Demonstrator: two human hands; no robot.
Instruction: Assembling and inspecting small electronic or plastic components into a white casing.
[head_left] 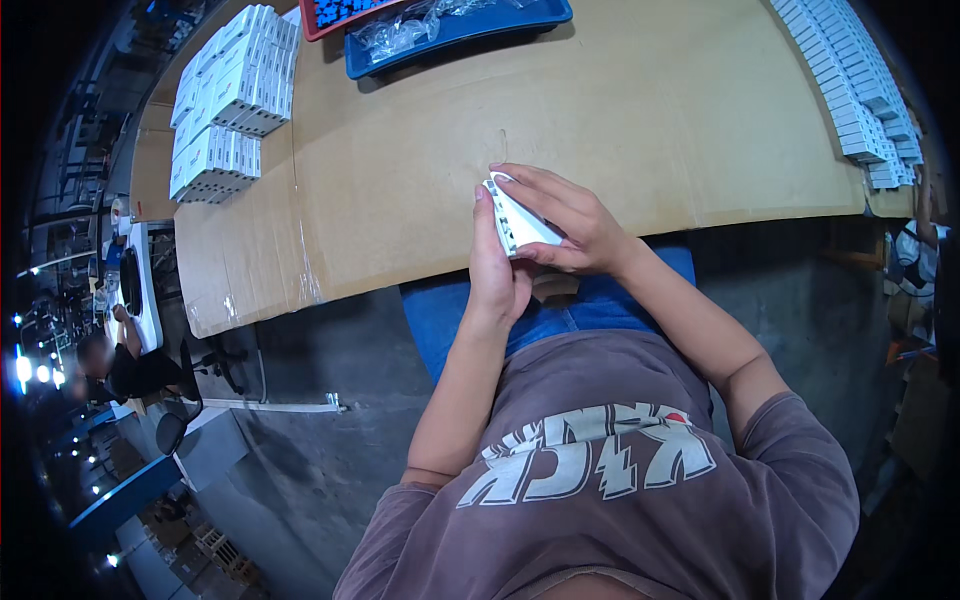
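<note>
A small white box (527,226) is held between my two hands, just above the table's near edge. My left hand (496,265) grips its left side, the thumb lying along the edge that carries dark printed marks. From the right, my right hand (570,222) wraps over the box, its fingers across the far end and the thumb at the near end. Both hands are closed on it. Part of the box is hidden under the right fingers, so I cannot tell whether its flap is closed.
The brown cardboard-covered table (420,170) carries stacked white boxes (235,90) at the left and more rows of boxes (850,90) at the right. A blue tray (450,40) with clear plastic bags and a red tray (318,32) of blue pieces stand at the far side. Another person (140,365) sits at far left.
</note>
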